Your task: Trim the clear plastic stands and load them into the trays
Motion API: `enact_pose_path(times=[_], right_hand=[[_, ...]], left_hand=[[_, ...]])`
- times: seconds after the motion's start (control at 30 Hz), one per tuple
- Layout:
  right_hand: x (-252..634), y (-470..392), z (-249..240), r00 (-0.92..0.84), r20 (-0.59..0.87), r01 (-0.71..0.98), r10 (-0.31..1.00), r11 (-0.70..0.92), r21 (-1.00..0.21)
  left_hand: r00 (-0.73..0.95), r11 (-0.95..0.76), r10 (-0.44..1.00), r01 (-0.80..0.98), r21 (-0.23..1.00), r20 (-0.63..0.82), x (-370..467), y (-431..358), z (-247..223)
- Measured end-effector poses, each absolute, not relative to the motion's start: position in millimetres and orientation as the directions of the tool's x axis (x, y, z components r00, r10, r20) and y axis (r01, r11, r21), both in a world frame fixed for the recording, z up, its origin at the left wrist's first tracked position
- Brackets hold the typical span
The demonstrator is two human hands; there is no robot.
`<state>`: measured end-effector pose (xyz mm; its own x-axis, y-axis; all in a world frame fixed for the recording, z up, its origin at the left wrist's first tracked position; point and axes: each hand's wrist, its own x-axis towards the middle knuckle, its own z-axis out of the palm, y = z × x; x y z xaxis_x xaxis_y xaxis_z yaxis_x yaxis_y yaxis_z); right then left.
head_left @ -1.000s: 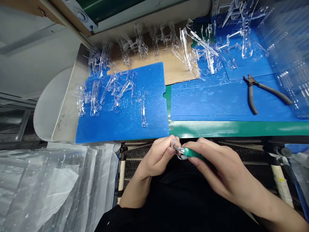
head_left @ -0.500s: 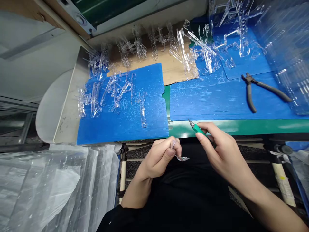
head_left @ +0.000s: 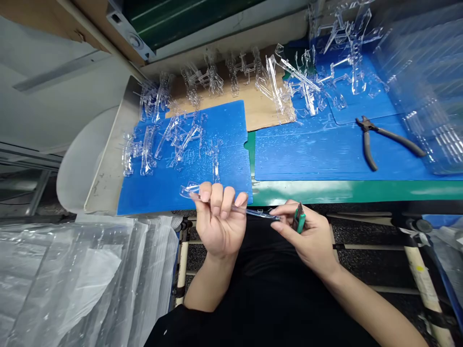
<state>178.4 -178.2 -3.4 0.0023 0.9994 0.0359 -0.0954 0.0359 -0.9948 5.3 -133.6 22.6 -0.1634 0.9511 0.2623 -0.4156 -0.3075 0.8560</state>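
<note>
A long clear plastic part is held near the table's front edge. My left hand, palm up, has its fingers curled round the part, whose wider end sticks out past the thumb. The thumb and forefinger of my right hand touch the part's other end. Tucked in that same hand is a green-handled cutting tool, its dark tip pointing up. Behind my left hand, one more clear piece lies on the left blue sheet.
Several clear plastic pieces lie on the left sheet, and more farther back. Dark-handled pliers rest on the right blue sheet. A stack of clear trays stands at the right; plastic-wrapped material is below left.
My left hand has turned palm up and shows the long clear part. My right hand has moved left and down onto the part's end, and the green tool now points upward.
</note>
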Motion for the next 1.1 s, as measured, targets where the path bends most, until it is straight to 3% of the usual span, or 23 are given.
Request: enact_pose_path(times=[0.2,0.27,0.33,0.4,0.47,0.5,0.57,0.63,0.7,0.87,1.0,1.1], right_hand=[[169,-178,-13,0.021,-0.132,-0.244,0.991,-0.123,-0.962],[167,-177,-17,-0.016,-0.100,-0.236,0.995,-0.101,-0.966],[165,-175,-22,0.008,-0.042,-0.231,0.999,-0.039,-0.972],[167,-173,-23,0.083,0.005,-0.219,0.997,0.023,-0.975],[172,-169,-21,0.155,0.042,-0.194,0.987,0.072,-0.978],[176,-167,-17,0.165,0.078,-0.155,0.983,0.104,-0.982],[182,-164,-9,0.104,0.194,-0.040,0.976,0.199,-0.979],[187,-163,0,-0.024,0.321,0.067,0.947,0.322,-0.944],[189,-163,7,-0.135,0.391,0.118,0.911,0.406,-0.906],[197,-173,16,-0.207,0.282,0.300,0.937,0.335,-0.893],[210,-184,25,-0.256,0.314,0.597,0.914,0.405,-0.693],[215,-191,30,-0.279,0.319,0.683,0.906,0.420,-0.597]], left_hand=[[-0.204,-0.276,0.961,-0.665,0.694,0.187,1,-138,8],[-0.234,-0.254,0.965,-0.734,0.630,0.117,-2,-138,4],[-0.267,-0.212,0.963,-0.717,0.664,0.019,-6,-138,2],[-0.374,-0.247,0.927,-0.531,0.810,0.037,-12,-137,-1],[-0.483,-0.386,0.824,-0.096,0.917,0.296,-18,-139,-2],[-0.426,-0.461,0.762,0.173,0.871,0.487,-21,-141,-2],[-0.045,-0.571,0.707,0.552,0.608,0.705,-24,-146,1],[0.369,-0.674,0.707,0.609,0.418,0.603,-23,-152,5],[0.529,-0.712,0.701,0.564,0.419,0.478,-20,-154,8],[0.421,-0.686,0.725,0.509,0.520,0.544,-18,-151,6],[0.404,-0.682,0.731,0.468,0.562,0.550,-22,-148,2],[0.408,-0.699,0.714,0.474,0.536,0.570,-22,-146,2]])
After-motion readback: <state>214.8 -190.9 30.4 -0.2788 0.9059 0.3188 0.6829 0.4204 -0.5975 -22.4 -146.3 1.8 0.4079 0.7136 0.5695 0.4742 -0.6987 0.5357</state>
